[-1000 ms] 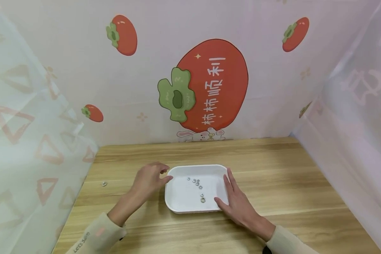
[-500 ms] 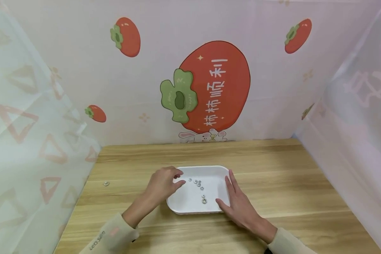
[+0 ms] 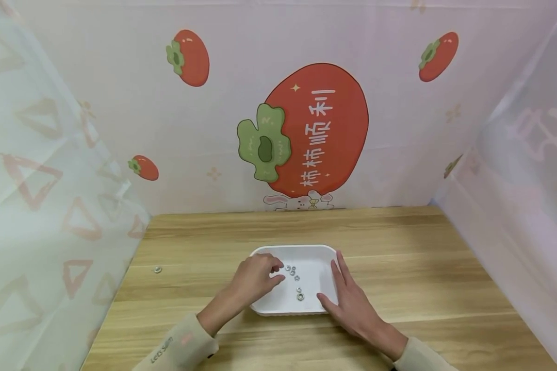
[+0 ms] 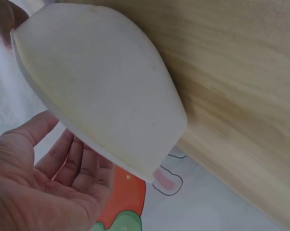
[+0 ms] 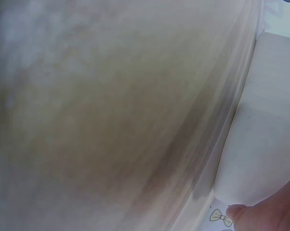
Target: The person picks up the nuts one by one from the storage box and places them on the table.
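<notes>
A white shallow tray (image 3: 315,312) sits on the wooden table in the head view. Several small silver ring-shaped pieces (image 3: 300,297), like nuts or washers, lie on its floor. My left hand (image 3: 255,275) hovers over the tray's left part, fingers loosely bent and thumb apart, nothing visible between them. Its fingertips are close beside the leftmost visible silver ring (image 3: 288,268). At the tray's right side my right hand (image 3: 353,306) rests with fairly straight fingers along the rim, thumb over the near right corner. The left wrist view shows the tray's outer wall (image 4: 106,82) past my left fingers.
One more silver ring (image 3: 158,269) lies on the wooden table (image 3: 190,237) to the left of the tray. Pale printed sheets hang at both sides, and a back sheet with a large red persimmon (image 3: 325,129) rises behind the table's far edge.
My left hand has moved right, from the tray's left rim to above its inside, now covering one ring seen before. My right hand stays at the tray's right side.
</notes>
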Demonstrator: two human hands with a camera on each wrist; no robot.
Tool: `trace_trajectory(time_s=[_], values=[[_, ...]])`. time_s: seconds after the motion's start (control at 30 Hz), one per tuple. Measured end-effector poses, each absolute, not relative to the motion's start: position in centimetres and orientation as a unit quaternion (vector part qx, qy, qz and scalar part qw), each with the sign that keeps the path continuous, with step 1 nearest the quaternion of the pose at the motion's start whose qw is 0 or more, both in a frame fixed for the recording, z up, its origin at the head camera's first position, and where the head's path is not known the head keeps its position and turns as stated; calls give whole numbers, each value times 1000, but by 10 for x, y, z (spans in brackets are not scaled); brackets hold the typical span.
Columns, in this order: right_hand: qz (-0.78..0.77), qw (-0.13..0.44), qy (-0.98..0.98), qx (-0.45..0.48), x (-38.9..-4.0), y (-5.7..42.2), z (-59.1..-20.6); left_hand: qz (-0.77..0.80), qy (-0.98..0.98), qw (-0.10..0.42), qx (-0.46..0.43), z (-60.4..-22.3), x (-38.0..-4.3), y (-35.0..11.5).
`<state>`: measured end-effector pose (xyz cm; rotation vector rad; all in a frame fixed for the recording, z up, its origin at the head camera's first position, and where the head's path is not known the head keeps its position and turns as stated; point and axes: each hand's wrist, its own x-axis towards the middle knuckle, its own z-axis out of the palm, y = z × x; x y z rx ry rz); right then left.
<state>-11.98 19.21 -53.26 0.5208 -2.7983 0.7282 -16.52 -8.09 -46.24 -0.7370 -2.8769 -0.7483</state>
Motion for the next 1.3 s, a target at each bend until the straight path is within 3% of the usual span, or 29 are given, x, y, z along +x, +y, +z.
trace_trajectory(time_s=[0.3,1.3], values=[[250,81,-950,167,-120,193,-532,-245,-937,21,-249,-472,-166,-74],[251,103,-946,180,-119,193,-534,-220,-936,-20,-274,-495,-156,-49]])
